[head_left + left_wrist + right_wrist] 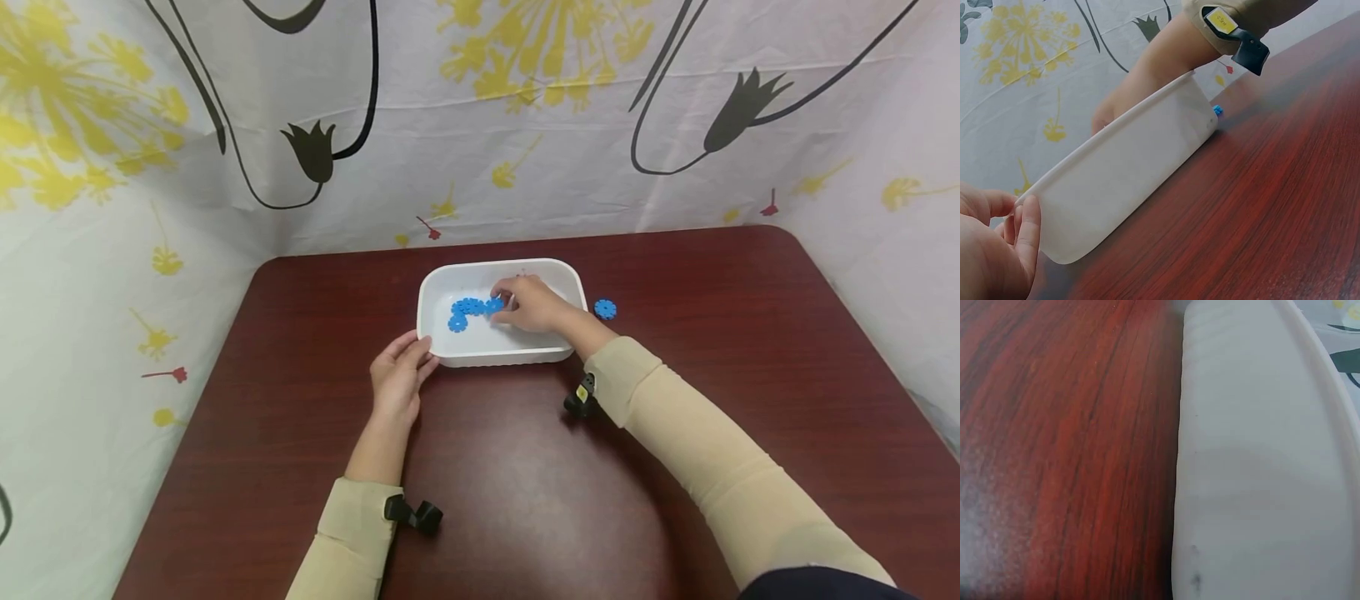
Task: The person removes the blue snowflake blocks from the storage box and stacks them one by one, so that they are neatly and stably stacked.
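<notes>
Head view: we see one container, a white, rectangular, plastic-looking tub with rounded corners [498,361], upright on a dark red-brown wood-grain bench [525,475]. Inside, towards its left half, lies a cluster of small blue notched round pieces [470,307], several bunched in a short row. One more blue piece [457,323] sits just below the row's left end, nearer the front wall.

The right hand [534,305] is inside the tub, fingers bent; we read thumb and forefinger as pinching a blue notched disc [492,306] at the row's right end. The left hand [397,379] pinches the tub's rim at the near-left corner.

Outside, a lone blue notched disc [605,309] lies on the bench just beyond the tub's right end. In the left wrist view, the tub's wall hides the right fingertips from us.
</notes>
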Demonstrator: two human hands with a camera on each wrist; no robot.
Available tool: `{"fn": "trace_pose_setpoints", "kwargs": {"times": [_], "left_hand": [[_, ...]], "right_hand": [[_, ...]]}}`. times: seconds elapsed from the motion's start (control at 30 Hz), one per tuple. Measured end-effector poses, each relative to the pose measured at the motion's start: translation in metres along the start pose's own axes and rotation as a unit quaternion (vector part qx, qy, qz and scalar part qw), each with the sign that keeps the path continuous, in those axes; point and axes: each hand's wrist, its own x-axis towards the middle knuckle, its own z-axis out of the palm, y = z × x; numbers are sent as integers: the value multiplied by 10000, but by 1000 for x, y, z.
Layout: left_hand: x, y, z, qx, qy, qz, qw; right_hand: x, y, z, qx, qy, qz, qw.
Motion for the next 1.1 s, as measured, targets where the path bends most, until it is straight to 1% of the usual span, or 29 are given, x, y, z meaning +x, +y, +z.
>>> {"fn": "trace_pose_setpoints", "kwargs": {"times": [0.13,0.3,0.53,0.77,0.97,1.1], "left_hand": [[1,0,-1,24,-18,-19,10000],[2,0,-1,-10,-52,-53,10000],[2,0,-2,-32,-89,-35,9999],[1,0,-2,-72,-102,-69,9999],[1,0,-2,-35,-132,-56,9999],[2,0,-2,4,-121,-68,9999]], "right_hand": [[-3,3,-1,51,124,-72,9999],[-9,4,-3,95,277,-20,9996],[-18,2,-6,195,589,-265,9977],[-25,2,-15,172,613,-349,9974],[-29,6,-19,334,729,-548,9953],[-33,6,-23,363,800,-587,9944]]}}
